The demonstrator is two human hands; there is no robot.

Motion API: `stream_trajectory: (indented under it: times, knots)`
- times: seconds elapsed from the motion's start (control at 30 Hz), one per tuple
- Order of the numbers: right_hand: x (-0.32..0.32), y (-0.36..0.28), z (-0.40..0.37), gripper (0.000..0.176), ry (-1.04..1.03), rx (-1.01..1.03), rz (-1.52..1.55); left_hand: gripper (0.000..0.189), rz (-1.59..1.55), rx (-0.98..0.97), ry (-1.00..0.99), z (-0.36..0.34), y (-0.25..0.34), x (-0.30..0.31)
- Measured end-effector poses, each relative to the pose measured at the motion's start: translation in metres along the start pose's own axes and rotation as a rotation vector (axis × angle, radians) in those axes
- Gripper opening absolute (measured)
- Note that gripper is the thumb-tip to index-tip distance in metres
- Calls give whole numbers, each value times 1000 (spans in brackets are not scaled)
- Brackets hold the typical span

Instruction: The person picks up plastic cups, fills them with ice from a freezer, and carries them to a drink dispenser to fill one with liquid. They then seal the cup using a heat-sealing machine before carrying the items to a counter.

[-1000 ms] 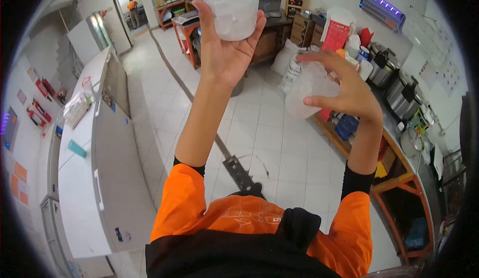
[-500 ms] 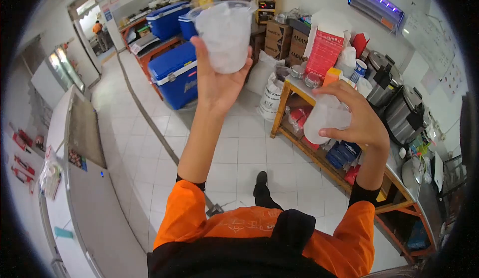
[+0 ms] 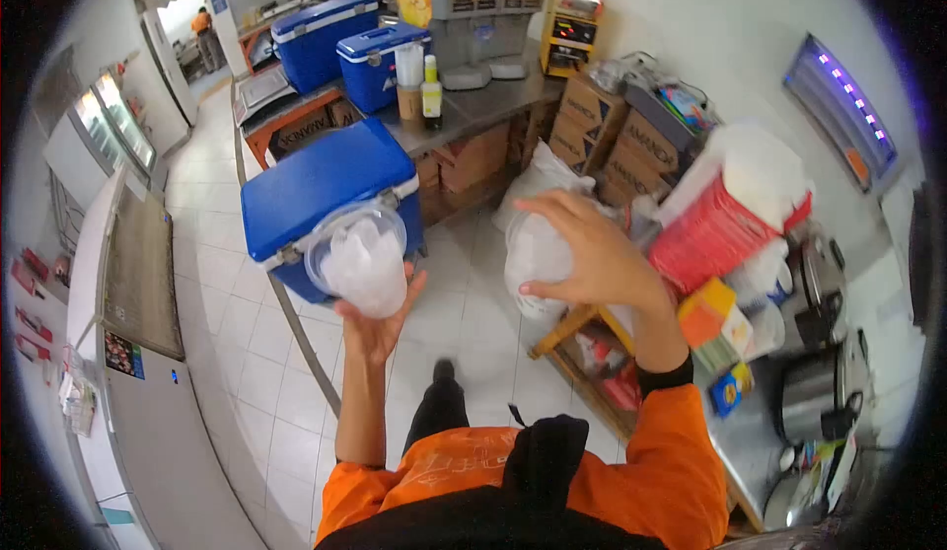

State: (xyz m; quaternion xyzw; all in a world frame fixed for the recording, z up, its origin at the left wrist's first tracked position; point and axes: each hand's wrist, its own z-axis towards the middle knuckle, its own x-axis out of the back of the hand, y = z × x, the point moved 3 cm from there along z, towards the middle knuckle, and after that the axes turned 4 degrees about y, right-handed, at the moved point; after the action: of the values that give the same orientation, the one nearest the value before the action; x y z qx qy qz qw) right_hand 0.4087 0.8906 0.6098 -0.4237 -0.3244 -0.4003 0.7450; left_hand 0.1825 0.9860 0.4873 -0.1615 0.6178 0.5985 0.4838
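My left hand (image 3: 383, 328) is closed around the lower part of a clear plastic cup (image 3: 360, 269), its open rim facing up towards me. Whitish, ice-like lumps fill the cup. My right hand (image 3: 607, 254) grips a second translucent cup (image 3: 533, 259) from its right side, thumb below and fingers over the top. That cup also looks whitish, though its contents are blurred. Both cups are held in the air, apart from each other. Behind the left cup is a large blue cooler box (image 3: 335, 180) with a white band and latches.
A metal counter (image 3: 473, 111) carries smaller blue coolers (image 3: 380, 62), bottles and a drink dispenser (image 3: 483, 42). Cardboard boxes (image 3: 631, 165) and a white sack (image 3: 543, 180) stand beyond my right hand. Steel pots (image 3: 814, 392) are at right, a long freezer (image 3: 148, 382) at left. A person (image 3: 204, 37) is far off.
The view has moved forward, nearer the coolers and counter. Both hands keep their cups; the left cup has come down and tips towards me, and the right one has shifted left.
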Motion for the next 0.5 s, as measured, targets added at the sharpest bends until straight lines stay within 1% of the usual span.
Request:
stream_trajectory:
  times: [0.03, 0.1, 0.17, 0.2, 0.27, 0.3, 0.33, 0.37, 0.4, 0.43, 0.47, 0.5]
  knots:
    - [-9, 19, 23, 67, 9, 46, 35, 102, 40, -4, -25, 22, -4, 13]
    - [-31, 49, 55, 68, -5, 17, 65, 102, 20, 13, 29, 56, -12, 40]
    - [-45, 91, 91, 69, -47, -23, 84, 99, -96, 8, -17, 110, -22, 57]
    - [-52, 112, 106, 69, -39, -20, 81, 94, -140, 20, -46, 136, -26, 62]
    - [-74, 163, 134, 68, -54, -146, 129, 91, -140, 35, -47, 187, -29, 73]
    - [-84, 184, 147, 68, -50, -149, 124, 88, -138, 59, -39, 211, -31, 77]
    - [-93, 207, 159, 70, -28, -241, 90, 83, -150, 44, -75, 237, -33, 81]
    - [-101, 232, 169, 72, -8, -339, 58, 83, -153, 59, -72, 261, -37, 83]
    - [-108, 256, 177, 72, -9, -358, 59, 91, -172, 91, -23, 284, -43, 86]
    - [-114, 281, 187, 74, 20, -423, 7, 100, -188, 121, 22, 308, -48, 87]
    - [-119, 307, 199, 75, 55, -482, -46, 100, -185, 132, 12, 331, -54, 86]
    - [-123, 332, 213, 75, 67, -490, -47, 105, -29, 138, 52, 352, -60, 85]
